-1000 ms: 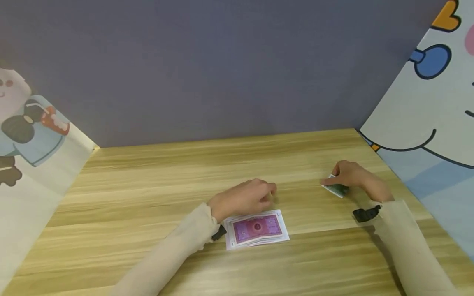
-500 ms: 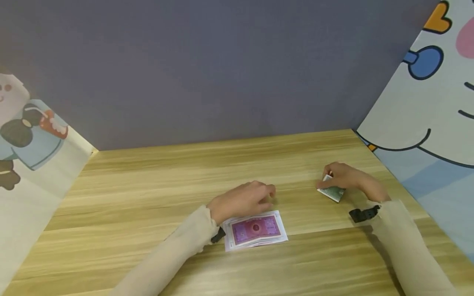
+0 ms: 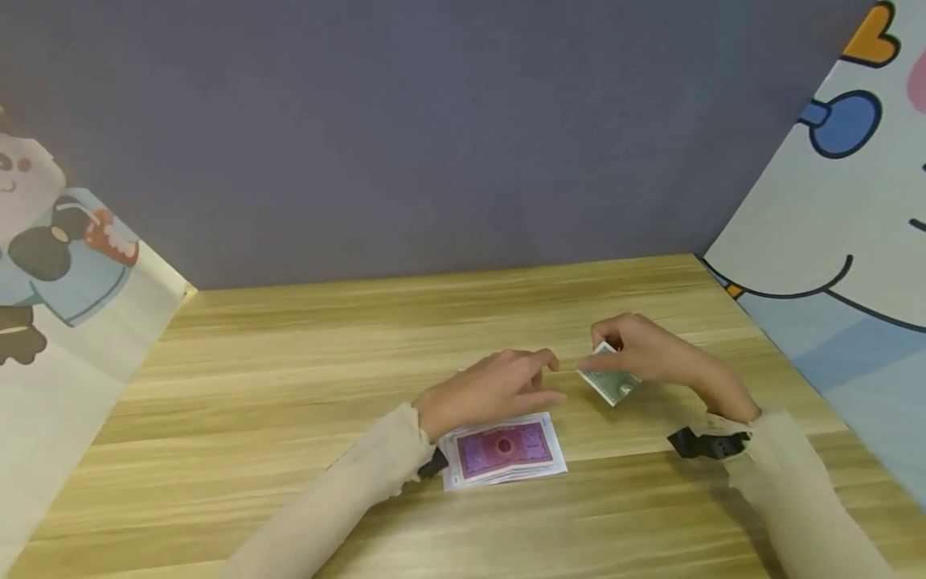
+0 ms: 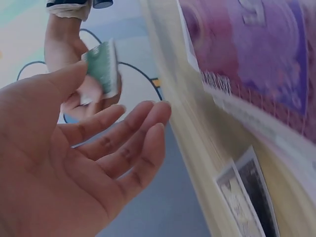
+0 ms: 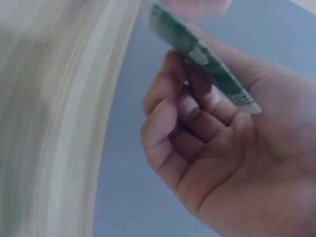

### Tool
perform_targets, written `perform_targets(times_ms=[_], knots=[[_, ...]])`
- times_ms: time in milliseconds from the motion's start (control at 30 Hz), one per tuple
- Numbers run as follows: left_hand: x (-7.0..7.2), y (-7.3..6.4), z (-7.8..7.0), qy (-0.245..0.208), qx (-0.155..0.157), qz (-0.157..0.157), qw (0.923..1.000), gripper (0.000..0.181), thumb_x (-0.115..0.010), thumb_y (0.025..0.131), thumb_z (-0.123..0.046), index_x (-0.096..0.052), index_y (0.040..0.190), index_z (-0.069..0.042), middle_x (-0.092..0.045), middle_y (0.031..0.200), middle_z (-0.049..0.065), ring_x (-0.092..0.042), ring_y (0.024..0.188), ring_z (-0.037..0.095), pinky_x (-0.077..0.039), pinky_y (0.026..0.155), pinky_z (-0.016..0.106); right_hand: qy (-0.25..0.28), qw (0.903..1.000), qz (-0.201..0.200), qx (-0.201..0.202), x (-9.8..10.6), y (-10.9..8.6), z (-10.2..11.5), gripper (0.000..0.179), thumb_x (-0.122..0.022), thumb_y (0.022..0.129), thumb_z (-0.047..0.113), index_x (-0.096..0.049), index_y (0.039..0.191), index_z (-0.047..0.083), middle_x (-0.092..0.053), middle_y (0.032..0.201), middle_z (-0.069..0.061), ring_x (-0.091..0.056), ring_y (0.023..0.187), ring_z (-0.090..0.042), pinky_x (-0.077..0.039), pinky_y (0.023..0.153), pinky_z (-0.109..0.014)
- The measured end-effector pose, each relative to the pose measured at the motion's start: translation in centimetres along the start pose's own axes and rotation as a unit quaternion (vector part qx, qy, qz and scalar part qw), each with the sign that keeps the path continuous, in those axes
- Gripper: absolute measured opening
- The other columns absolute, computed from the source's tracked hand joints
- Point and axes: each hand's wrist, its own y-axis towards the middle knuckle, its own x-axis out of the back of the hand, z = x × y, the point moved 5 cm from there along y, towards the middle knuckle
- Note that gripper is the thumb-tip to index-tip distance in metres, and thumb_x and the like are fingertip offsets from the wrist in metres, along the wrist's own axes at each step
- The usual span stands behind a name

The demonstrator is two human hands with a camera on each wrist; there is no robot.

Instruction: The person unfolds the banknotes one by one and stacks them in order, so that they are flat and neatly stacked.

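Observation:
In the head view my right hand [image 3: 647, 350] pinches a small green printed paper note [image 3: 611, 382] with a white border between thumb and fingers, raised over the table. In the right wrist view the green note [image 5: 207, 59] shows nearly edge-on, its other fingers curled below. To its left, my left hand [image 3: 488, 390] hovers with fingers loosely spread and thumb apart, holding nothing. Just in front of that hand lies a purple banknote-like paper [image 3: 504, 450] on white-edged sheets. The left wrist view shows small printed papers [image 4: 241, 202] on the table, mostly hidden by the left hand in the head view.
The wooden table [image 3: 289, 346] meets a grey back panel [image 3: 434, 145]. White side panels with cartoon prints stand at the left [image 3: 108, 322] and right [image 3: 817, 217]. A black strap [image 3: 712, 444] is on the right wrist.
My right hand has carried the green note leftward, toward the left hand. The left hand's fingers and thumb have spread wider. The purple paper has stayed in place.

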Motion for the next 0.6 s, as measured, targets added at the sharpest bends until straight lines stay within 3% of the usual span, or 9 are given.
perform_targets(times_ms=[100, 233, 333, 467, 600], knots=[[-0.1, 0.2, -0.7, -0.017, -0.024, -0.008, 0.9995, 0.043, -0.057, 0.100, -0.043, -0.056, 0.126, -0.008, -0.064, 0.089, -0.005, -0.058, 0.068, 0.002, -0.050, 0.064, 0.013, 0.026, 0.9992, 0.003, 0.029, -0.8, 0.1, 2.0, 0.033, -0.075, 0.090, 0.024, -0.050, 0.070, 0.017, -0.032, 0.060, 0.009, -0.029, 0.052, -0.003, -0.030, 0.048, -0.023], [-0.1, 0.4, -1.7, -0.052, -0.064, -0.023, 0.9963, 0.024, -0.059, 0.101, -0.036, -0.058, 0.101, -0.013, -0.060, 0.078, -0.006, -0.053, 0.060, 0.002, -0.046, 0.059, 0.012, 0.057, 0.9971, 0.021, 0.046, -1.7, 0.0, 3.8, 0.032, -0.074, 0.091, 0.024, -0.050, 0.071, 0.017, -0.034, 0.060, 0.009, -0.029, 0.052, -0.002, -0.030, 0.046, -0.023], [0.2, 0.3, -2.4, -0.081, -0.083, -0.034, 0.9927, 0.024, -0.059, 0.101, -0.030, -0.052, 0.086, -0.013, -0.051, 0.067, -0.003, -0.043, 0.052, 0.003, -0.040, 0.052, 0.015, 0.069, 0.9961, 0.025, 0.049, -2.1, -0.2, 4.6, 0.031, -0.074, 0.091, 0.022, -0.051, 0.072, 0.017, -0.035, 0.061, 0.009, -0.029, 0.052, -0.002, -0.029, 0.045, -0.024], [0.6, 0.0, -3.0, -0.104, -0.077, -0.051, 0.9902, 0.026, -0.063, 0.099, -0.027, -0.052, 0.080, -0.014, -0.043, 0.061, -0.002, -0.033, 0.047, 0.004, -0.033, 0.048, 0.017, 0.070, 0.9962, 0.018, 0.048, -2.2, -0.4, 5.5, 0.031, -0.074, 0.091, 0.024, -0.050, 0.072, 0.018, -0.036, 0.062, 0.008, -0.030, 0.052, -0.003, -0.030, 0.046, -0.025], [0.9, -0.1, -3.2, -0.121, -0.069, -0.052, 0.9888, 0.025, -0.066, 0.098, -0.023, -0.053, 0.078, -0.013, -0.044, 0.061, -0.003, -0.034, 0.048, 0.002, -0.034, 0.050, 0.016, 0.077, 0.9955, 0.014, 0.055, -2.3, -0.5, 6.0, 0.032, -0.071, 0.094, 0.024, -0.048, 0.071, 0.018, -0.036, 0.062, 0.007, -0.030, 0.053, -0.004, -0.031, 0.046, -0.026]])
